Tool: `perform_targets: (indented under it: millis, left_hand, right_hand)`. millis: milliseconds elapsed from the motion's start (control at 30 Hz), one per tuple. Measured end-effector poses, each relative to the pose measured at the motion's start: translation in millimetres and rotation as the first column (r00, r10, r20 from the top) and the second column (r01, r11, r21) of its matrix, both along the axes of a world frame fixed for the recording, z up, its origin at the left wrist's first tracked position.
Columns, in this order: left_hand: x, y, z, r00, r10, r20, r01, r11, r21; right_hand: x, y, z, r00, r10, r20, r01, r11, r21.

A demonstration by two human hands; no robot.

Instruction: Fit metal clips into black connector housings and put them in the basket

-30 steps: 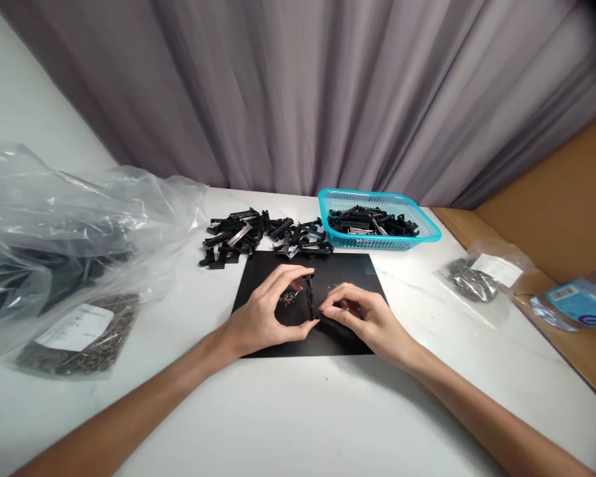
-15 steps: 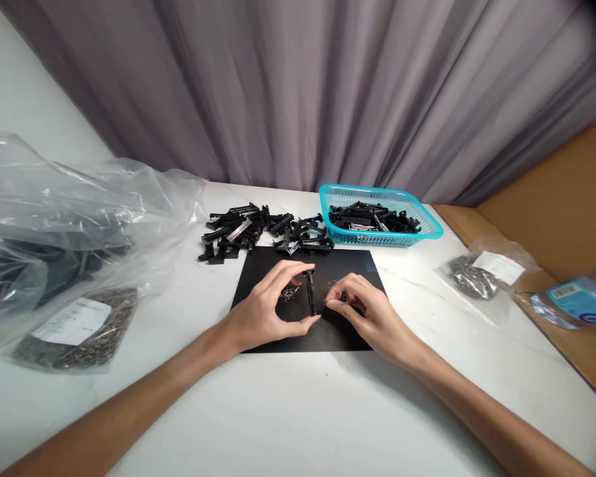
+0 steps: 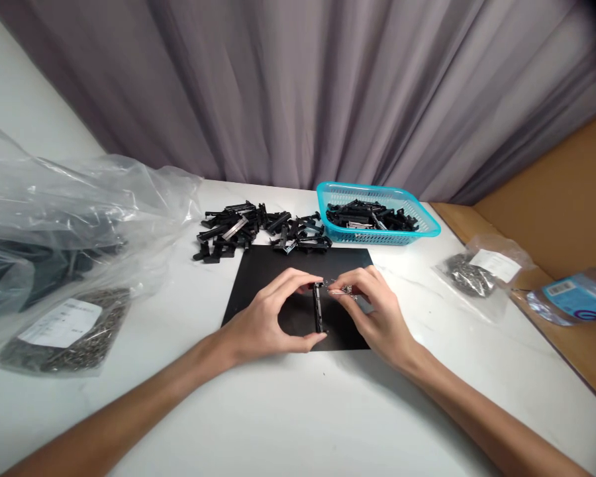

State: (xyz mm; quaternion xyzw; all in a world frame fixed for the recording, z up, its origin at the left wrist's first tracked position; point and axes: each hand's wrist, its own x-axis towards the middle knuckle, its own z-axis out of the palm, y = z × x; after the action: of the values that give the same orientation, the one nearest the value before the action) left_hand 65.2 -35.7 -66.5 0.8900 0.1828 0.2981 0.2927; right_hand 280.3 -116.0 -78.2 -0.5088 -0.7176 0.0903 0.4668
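Note:
A slim black plastic part stands on end between the thumb and fingers of my left hand, above the black mat. Close by on the right, my right hand is closed in a pinch, its fingertips near the part's upper end. What the pinch holds is a tiny, thin metal piece, too small to name exactly. Small shiny metal pieces show behind the right fingers.
Behind the mat lies a pile of black plastic parts. A blue basket holds more of them. Clear bags of small metal pieces lie at left and right. A large plastic bag fills the far left.
My left hand has moved the black part slightly right and toward me. The right fingertips have risen from near its lower end to its upper end. The view has shifted slightly.

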Motion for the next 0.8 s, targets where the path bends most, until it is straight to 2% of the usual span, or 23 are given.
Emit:
perform_targets:
  millis: [167,300,467,800]
  left_hand:
    - [1.4,-5.0,0.7,1.0,-0.023,0.002,0.023,1.0,0.018]
    - [0.7,-7.4,0.3,0.999,-0.032,-0.009,0.033,0.999,0.027]
    - [0.1,-8.0,-0.8,1.0,-0.017,-0.017,0.017,0.999,0.048]
    - [-1.7,-8.6,-3.9,0.999,-0.008,-0.037,0.01,0.997,0.073]
  right_hand:
    - [-2.2,-1.9,-1.0,0.99,-0.037,0.138,0.011,0.982,0.187]
    - [-2.3,-0.6,-3.3,0.98,-0.047,0.194,-0.009,0.96,0.28]
    - [-1.5,0.7,-4.9,0.976,-0.025,0.216,-0.041,0.954,0.297]
    - [-8.0,1.2,-6.5,0.967,-0.083,0.243,-0.001,0.946,0.324]
